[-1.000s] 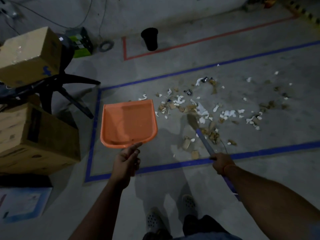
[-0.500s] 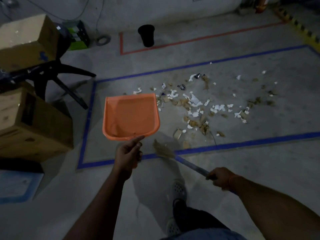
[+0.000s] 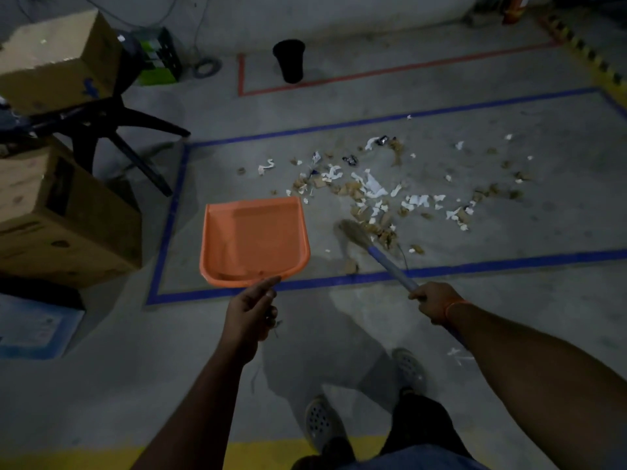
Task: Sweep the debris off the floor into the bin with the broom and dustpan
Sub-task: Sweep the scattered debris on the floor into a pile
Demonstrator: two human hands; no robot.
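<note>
Ahead of the left hand (image 3: 249, 312), which grips the orange dustpan (image 3: 254, 240) ready to receive; right hand (image 3: 436, 301) holds the broom (image 3: 376, 254), bristles at the debris (image 3: 369, 195).

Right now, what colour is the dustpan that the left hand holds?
Orange, plain with no pattern. The dustpan shows best in the head view, gripped by the left hand.

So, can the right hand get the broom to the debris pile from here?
Probably yes: the right hand grips the broom, whose bristles already meet the near edge of the debris, and only bare floor lies between.
</note>
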